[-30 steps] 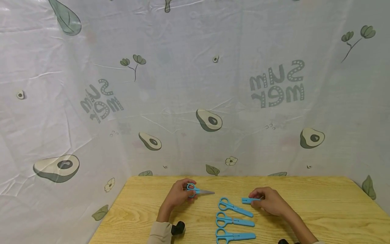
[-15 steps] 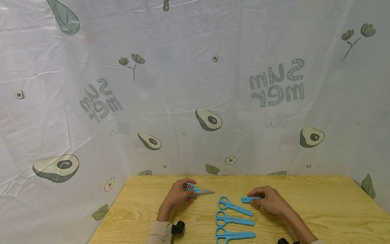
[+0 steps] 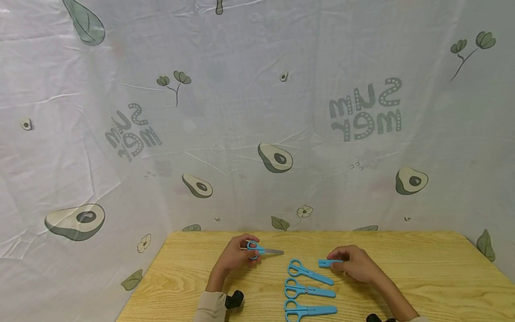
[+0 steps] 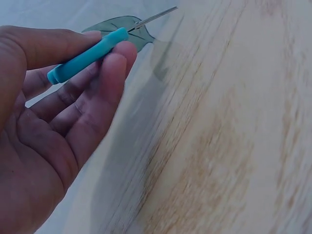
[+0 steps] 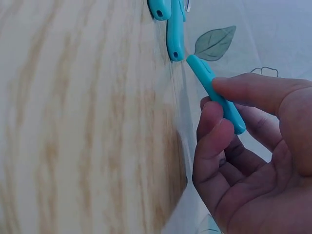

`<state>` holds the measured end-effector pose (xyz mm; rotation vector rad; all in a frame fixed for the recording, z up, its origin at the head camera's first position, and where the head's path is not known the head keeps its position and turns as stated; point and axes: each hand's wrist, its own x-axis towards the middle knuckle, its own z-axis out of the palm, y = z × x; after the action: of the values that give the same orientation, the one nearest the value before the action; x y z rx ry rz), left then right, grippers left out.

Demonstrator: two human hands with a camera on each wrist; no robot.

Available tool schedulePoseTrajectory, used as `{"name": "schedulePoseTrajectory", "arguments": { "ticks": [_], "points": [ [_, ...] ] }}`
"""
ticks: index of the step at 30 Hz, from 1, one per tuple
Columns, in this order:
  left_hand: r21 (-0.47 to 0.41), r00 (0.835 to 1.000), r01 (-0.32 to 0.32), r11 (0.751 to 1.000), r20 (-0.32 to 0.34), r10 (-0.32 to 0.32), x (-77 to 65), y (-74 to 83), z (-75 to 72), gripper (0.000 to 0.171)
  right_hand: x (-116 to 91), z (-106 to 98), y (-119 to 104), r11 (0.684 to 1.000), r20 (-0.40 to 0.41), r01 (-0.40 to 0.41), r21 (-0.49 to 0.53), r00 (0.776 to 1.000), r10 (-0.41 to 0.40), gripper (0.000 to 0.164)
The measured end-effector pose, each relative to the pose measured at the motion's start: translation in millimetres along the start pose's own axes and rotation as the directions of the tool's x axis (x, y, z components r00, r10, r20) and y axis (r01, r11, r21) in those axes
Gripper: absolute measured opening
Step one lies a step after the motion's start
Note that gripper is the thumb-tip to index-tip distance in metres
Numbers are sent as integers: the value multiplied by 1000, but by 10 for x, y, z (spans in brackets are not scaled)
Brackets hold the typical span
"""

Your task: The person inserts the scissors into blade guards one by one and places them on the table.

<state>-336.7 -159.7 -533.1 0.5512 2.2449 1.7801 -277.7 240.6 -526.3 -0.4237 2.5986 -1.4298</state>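
Note:
My left hand point(image 3: 235, 256) pinches the blue handles of a pair of scissors point(image 3: 274, 252), whose bare metal blades point right. In the left wrist view the scissors point(image 4: 90, 56) are seen edge-on between thumb and fingers. Off to the right, my right hand point(image 3: 356, 264) holds a blue scissors cover point(image 3: 324, 263) between thumb and fingertips, its slotted end facing the blades across a gap. The right wrist view shows this cover point(image 5: 214, 90) held above the table. Between the hands and nearer me lie three sheathed blue scissors point(image 3: 311, 291), handles to the left.
The wooden table point(image 3: 173, 277) runs back to a pale curtain point(image 3: 225, 112) printed with avocados and leaves. A black wrist device point(image 3: 234, 299) sits by the left sleeve point(image 3: 211, 306). Covered scissor tips point(image 5: 175, 41) show near the right hand.
Hardly anything differs. Both hands keep their holds on the scissors and the cover, and the gap between the two stays about the same. The view has shifted slightly.

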Motion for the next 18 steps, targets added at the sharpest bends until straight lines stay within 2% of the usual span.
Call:
{"name": "schedulePoseTrajectory", "arguments": {
  "ticks": [5, 10, 18],
  "points": [
    [-34, 1000, 28, 999, 0, -28, -11, 36, 8, 42, 3, -9, 0, 999, 11, -1, 46, 1000, 1, 22],
    [-59, 999, 34, 998, 9, -33, -14, 59, 11, 43, 7, -17, 4, 999, 11, 5, 51, 1000, -5, 22],
    [-24, 1000, 16, 1000, 10, -16, -14, 67, 20, 42, -4, -28, -14, 996, 33, 12, 88, 999, -15, 24]
  ]
}}
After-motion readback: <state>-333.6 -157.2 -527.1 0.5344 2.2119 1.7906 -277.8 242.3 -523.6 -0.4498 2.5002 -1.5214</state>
